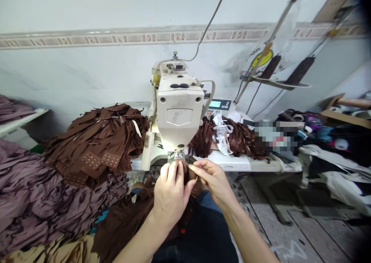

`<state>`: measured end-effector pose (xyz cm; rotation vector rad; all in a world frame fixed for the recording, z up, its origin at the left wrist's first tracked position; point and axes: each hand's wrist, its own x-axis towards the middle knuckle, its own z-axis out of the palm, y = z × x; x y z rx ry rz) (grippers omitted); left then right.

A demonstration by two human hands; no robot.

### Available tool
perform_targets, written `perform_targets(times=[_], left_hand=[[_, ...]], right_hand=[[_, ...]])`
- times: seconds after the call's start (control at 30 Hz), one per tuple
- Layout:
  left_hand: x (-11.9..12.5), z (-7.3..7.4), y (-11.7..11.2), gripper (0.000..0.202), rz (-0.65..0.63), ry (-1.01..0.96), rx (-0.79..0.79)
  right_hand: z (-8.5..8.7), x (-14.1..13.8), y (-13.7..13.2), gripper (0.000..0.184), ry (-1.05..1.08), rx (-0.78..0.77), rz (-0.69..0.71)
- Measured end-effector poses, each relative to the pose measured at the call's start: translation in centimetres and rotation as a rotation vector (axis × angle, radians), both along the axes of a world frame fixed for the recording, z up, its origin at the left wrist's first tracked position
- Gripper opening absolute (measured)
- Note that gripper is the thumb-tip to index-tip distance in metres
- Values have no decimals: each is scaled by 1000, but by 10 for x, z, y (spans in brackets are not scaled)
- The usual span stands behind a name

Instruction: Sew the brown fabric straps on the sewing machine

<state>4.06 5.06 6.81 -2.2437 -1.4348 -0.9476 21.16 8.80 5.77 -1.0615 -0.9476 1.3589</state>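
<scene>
A white sewing machine (179,112) stands straight ahead, its needle area just beyond my fingers. My left hand (173,191) presses a piece of brown fabric (191,174) near the presser foot (176,154), fingers bent together over it. On the other side, my right hand (211,178) pinches the edge of the same fabric between thumb and fingers. More brown cloth (124,220) hangs over my lap below the left wrist. The stitching point itself is partly hidden by my fingers.
Left of the machine lies a heap of brown pieces with eyelet-like rows (104,139); mauve cloth (52,201) is piled below. Brown strips (240,137) and white straps (222,133) lie at right. A thread stand (281,83) holds dark cones behind a control panel (218,104).
</scene>
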Motion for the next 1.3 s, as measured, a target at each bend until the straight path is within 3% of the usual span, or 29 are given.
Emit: perform_targets(times=[0.2,0.33,0.47,0.53,0.6,0.73,0.87,0.93,1.03,1.13,1.3], left_hand=[[1,-2,2,46,-12,-5,9],[-6,-4,0,46,-35,-50,11],[-26,-13,-5,42,-139,-252,-43],[-41,-21,-7,40,-115,-422,-91],[-58,-30,-9,32,-71,-543,-220],[-92,-45,-11,33,-144,-560,-655],[-122,-58,-15,35,-159,-696,-884],[-134,-66,-18,30,-125,-912,-946],[-141,-77,-22,39,24,-1276,-824],[-139,-80,-24,50,124,-1443,-613],[-122,-58,-21,49,152,-1517,-418]], right_hand=[[-8,3,1,44,25,-28,26],[-22,5,-5,44,52,-94,70],[-39,11,-11,46,42,-111,71],[-44,14,-12,47,45,-118,41],[-44,16,-9,50,42,-115,14],[-35,13,1,52,-67,-3,12],[-18,5,8,48,-188,99,99],[-11,3,8,43,-198,99,164],[-4,4,5,40,-214,71,224],[0,10,0,38,-241,69,249],[-6,20,-7,34,-219,52,185]])
